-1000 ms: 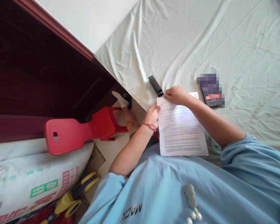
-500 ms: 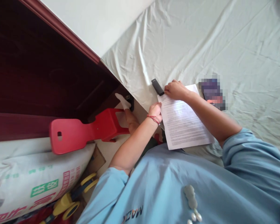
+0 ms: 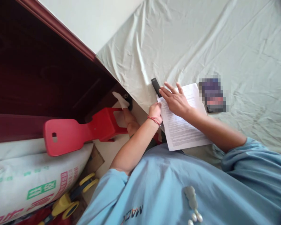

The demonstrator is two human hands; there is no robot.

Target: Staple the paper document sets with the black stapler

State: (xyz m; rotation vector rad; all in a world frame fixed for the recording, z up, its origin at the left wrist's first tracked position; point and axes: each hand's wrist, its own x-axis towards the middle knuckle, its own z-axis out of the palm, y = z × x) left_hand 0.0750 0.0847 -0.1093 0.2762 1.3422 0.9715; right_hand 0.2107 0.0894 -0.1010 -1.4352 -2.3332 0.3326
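Printed sheets of paper (image 3: 184,131) lie at the edge of the sheet-covered bed, in front of my body. My left hand (image 3: 155,112), with a red string bracelet at the wrist, pinches their left edge close to the upper left corner. Across the upper part of the page lies my right hand (image 3: 175,98), fingers spread and holding nothing. Its fingertips come close to a slim black stapler (image 3: 155,86) at the paper's upper left corner. Whether they touch it, I cannot tell. The stapler's near end is partly hidden by the hand and paper.
A dark, pixelated rectangular item (image 3: 213,95) rests on the bed sheet (image 3: 243,56) right of the paper. To the left stand a red plastic chair (image 3: 65,136), a large printed sack (image 3: 37,181) and a yellow wheeled toy (image 3: 63,204). Dark red wooden furniture (image 3: 37,78) borders the bed.
My right hand has moved back from the stapler, its curled fingers now spread over the page. The left hand keeps its hold on the paper's edge.
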